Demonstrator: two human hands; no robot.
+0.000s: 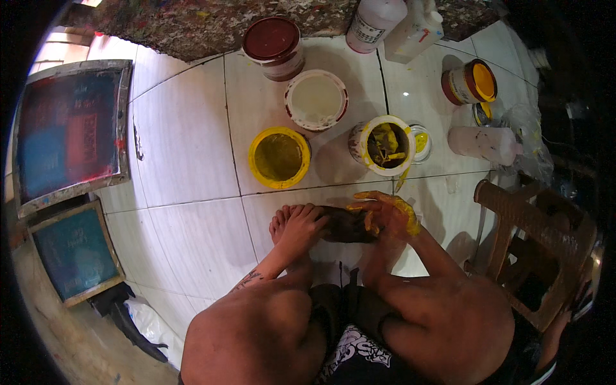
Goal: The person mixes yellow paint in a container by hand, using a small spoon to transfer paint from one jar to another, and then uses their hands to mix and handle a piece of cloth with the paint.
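Observation:
My left hand (300, 222) rests over my left foot, its fingers laid loosely on it and no tool in them. My right hand (390, 213) is smeared with yellow paint and held over my right foot, fingers stretched out to the left, with nothing in them. A dark patch (350, 224) lies between the hands; I cannot make out what it is. Just beyond my right hand stands a white-rimmed bucket (353, 142) with yellow-coated pieces inside. Left of it is a yellow-rimmed tub (255, 168) with a murky yellow inside.
Behind stand a white tub (316, 99), a dark-red-lidded tub (273, 40) and plastic bottles (377, 24). At right are a yellow-topped can (463, 83), a translucent container (481, 142) and a brown plastic stool (497, 212). Framed screens (70, 138) lean at left on the white tiles.

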